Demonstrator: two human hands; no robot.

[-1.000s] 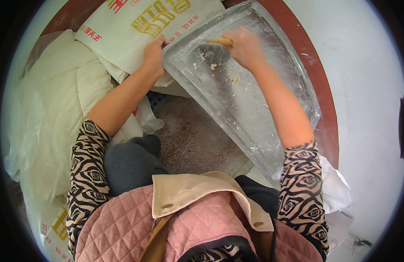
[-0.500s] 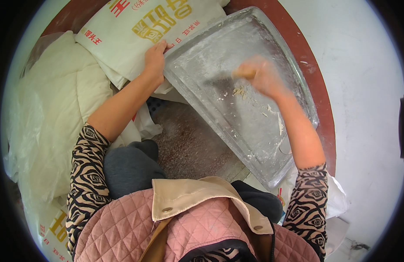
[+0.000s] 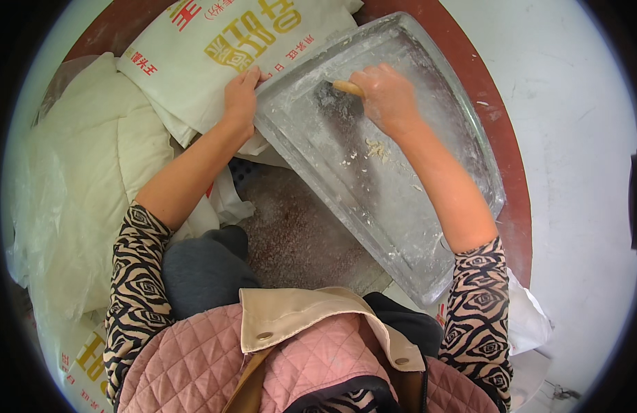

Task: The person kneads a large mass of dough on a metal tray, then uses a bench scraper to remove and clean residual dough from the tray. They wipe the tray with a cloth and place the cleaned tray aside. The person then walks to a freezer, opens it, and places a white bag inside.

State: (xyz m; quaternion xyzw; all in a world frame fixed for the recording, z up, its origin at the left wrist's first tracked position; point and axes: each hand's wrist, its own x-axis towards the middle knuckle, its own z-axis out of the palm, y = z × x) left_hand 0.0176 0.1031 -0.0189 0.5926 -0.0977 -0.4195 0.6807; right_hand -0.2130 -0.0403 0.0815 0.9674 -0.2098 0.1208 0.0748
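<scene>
Tilting down toward the person's lap, a large metal tray (image 3: 408,227) is steadied at its upper-left rim by the left hand (image 3: 241,96), whose fingers are curled over the edge. Inside the tray, near that same upper corner, the right hand (image 3: 386,96) is closed around a wooden-handled tool (image 3: 349,87), its working end hidden under the hand. Pale crumbs (image 3: 377,149) are scattered on the tray's floury bottom just below that hand. Printed white sacks (image 3: 229,48) are stacked left of the tray, behind the left hand.
</scene>
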